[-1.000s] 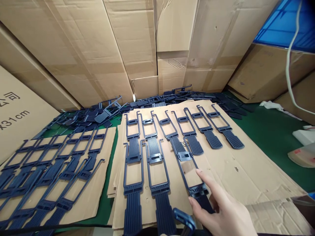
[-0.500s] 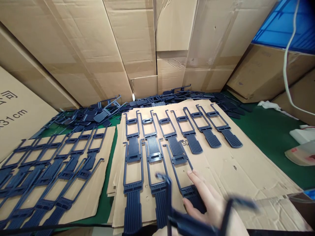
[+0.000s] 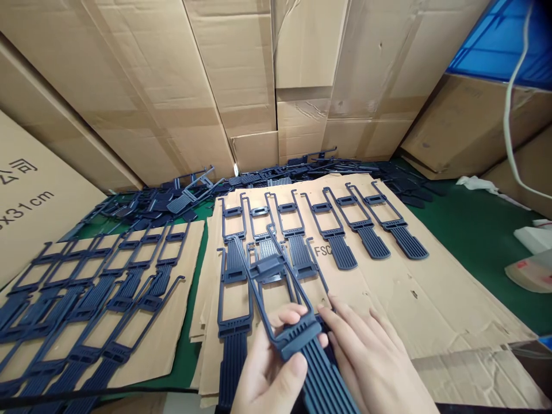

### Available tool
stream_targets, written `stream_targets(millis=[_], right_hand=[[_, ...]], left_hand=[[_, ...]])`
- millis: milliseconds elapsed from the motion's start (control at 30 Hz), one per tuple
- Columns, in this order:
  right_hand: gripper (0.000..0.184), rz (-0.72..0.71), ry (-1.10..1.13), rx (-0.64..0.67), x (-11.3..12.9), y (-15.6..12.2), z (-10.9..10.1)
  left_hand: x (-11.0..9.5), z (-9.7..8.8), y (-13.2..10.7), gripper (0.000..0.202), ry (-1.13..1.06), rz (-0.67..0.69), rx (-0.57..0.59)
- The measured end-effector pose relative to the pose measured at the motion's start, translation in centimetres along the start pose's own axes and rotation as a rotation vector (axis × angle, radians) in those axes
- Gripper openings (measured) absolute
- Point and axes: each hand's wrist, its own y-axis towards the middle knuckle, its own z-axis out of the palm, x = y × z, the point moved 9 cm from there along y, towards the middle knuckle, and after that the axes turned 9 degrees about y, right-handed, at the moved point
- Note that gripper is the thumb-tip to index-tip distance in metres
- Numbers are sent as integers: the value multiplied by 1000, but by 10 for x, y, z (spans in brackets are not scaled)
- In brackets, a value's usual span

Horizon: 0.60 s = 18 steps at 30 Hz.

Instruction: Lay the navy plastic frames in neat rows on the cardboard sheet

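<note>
A person's left hand (image 3: 271, 365) holds a dark blue plastic bracket (image 3: 297, 336) tilted at the bottom center of the frame, its fingers pinching the crossbar, thumb on the near side. Just beside it, the right hand (image 3: 371, 359) reaches in low, its fingers extended and close together, tips by the lower end of a matching bracket (image 3: 307, 270) lying flat; whether they grip it cannot be told. The raised bracket hangs over part of the lower row on a cardboard sheet (image 3: 388, 299), where a six-piece upper row (image 3: 332, 230) runs across the center of the frame, the letters "FSC" printed nearby. At lower left, a second sheet (image 3: 155, 356) bears overlapping brackets (image 3: 116, 305). Beyond both, a loose pile (image 3: 172, 198) of dark parts stretches across a green worktop (image 3: 452, 221), before tall cardboard panels (image 3: 150, 86). A carton marked "31cm" (image 3: 26, 138) stands at left; a white cable (image 3: 509, 115) dangles at upper right.
</note>
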Motion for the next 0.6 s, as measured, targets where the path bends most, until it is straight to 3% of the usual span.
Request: stream_targets(millis=[100,200,267,367,500,600], right_hand=[[32,83,201,-95,-7,-3,-24],[31,-15,435,-142,4,0,-37],[34,-66,464,-149,12,4,-35],[32,-6,422,-192,6,8,-28],[24,269,439,-271,-33,-7,-24],[37,683,716,-260,-83,-42,-8]], left_hand=[[-30,0,9,21,296,244,-97],[-57,13,15,21,671,446,-118],[-67,20,17,19,817,519,-152],[-68,28,19,18,913,539,-166],[-53,35,20,35,915,464,-35],[-51,29,11,41,957,487,9]])
